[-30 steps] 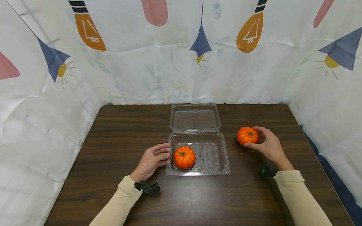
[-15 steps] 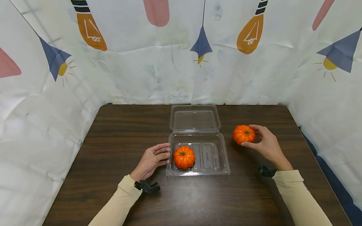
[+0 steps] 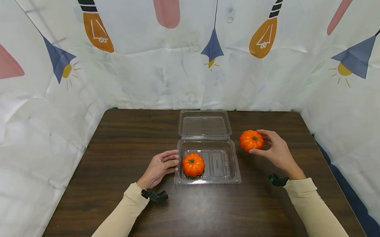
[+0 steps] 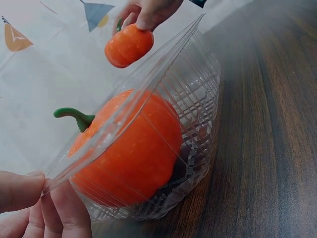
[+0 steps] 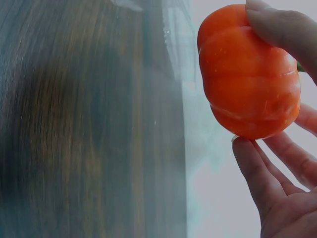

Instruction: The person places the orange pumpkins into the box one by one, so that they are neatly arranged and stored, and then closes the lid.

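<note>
A clear plastic clamshell container (image 3: 219,163) lies with its lid folded back on the table. Inside its left part sits an orange toy pumpkin (image 3: 193,165) with a green stem. My left hand (image 3: 160,167) pinches the container's left rim, thumb above and fingers beneath, as the left wrist view shows. Right of the container, my right hand (image 3: 275,150) holds a second orange pumpkin (image 3: 251,140) between thumb and fingers. In the right wrist view this pumpkin (image 5: 247,74) is raised above the table, its stem mostly hidden behind the thumb.
The container's lid (image 3: 204,124) lies flat toward the table's back edge. Dark wood-grain table (image 3: 130,135) extends on both sides. A white printed cloth (image 3: 143,78) hangs behind and along the sides.
My right hand has moved left with its pumpkin, bringing it closer to the container. The left hand, the container and the pumpkin inside have stayed in place.
</note>
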The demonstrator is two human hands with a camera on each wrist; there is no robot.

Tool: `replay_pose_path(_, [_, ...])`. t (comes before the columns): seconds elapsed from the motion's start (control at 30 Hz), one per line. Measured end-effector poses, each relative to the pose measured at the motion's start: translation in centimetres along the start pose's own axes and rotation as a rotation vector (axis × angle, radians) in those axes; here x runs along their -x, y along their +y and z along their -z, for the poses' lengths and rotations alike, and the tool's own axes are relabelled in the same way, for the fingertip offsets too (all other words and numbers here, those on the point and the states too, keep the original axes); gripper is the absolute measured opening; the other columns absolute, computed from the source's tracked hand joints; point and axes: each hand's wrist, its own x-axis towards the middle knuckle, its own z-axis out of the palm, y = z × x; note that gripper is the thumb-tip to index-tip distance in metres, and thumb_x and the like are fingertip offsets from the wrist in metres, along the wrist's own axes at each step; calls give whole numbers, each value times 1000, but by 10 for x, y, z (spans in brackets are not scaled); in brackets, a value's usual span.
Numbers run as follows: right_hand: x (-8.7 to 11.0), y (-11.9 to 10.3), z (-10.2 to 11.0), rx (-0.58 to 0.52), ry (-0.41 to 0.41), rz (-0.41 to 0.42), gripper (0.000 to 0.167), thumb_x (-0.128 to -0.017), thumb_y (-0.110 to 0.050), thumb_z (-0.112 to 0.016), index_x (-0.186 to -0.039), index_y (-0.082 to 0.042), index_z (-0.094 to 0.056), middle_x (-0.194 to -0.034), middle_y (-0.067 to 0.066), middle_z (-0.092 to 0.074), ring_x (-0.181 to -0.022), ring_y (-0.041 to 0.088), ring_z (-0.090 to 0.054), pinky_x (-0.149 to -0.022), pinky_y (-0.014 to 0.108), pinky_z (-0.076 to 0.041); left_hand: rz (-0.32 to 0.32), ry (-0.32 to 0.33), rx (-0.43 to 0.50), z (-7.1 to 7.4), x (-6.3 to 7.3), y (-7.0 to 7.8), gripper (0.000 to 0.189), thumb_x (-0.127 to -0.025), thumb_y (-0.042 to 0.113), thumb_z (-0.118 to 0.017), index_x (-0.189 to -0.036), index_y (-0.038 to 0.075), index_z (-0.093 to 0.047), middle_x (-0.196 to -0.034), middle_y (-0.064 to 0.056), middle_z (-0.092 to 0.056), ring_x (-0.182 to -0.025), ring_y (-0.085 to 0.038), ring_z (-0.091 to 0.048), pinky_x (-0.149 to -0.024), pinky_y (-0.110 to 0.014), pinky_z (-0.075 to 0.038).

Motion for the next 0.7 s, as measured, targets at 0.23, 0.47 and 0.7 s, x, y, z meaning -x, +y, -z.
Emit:
replay_pose_path(0.23, [-1,-13,-4,1,-11,20,82,-77,-32,-92,-146,-9,-54,-137,14,-59,-119,32,-65,-98,48,-57,-1,5,-1,0,0,1,56,-99,6,-66,-152,-2,-45,-119,-1,-63,-94,-9,-69,-84,-26,-64])
replay_pose_path(0.47, [-1,-23,-11,-41,-23,50,83,-75,-30,-94,-145,-8,-55,-138,14,-58,-121,34,-64,-100,54,-56,8,1,-2,1,-1,1,56,-100,7,-65,-152,-1,-45,-121,-2,-62,-96,-11,-68,-85,-26,-64])
replay_pose_path(0.7, [1,-31,-18,-45,-48,71,83,-74,-31,-95,-144,-11,-56,-136,11,-60,-120,30,-66,-99,52,-57,13,-1,8,2,-1,0,56,-100,6,-65,-152,-1,-45,-119,0,-63,-96,-10,-69,-85,-26,-64])
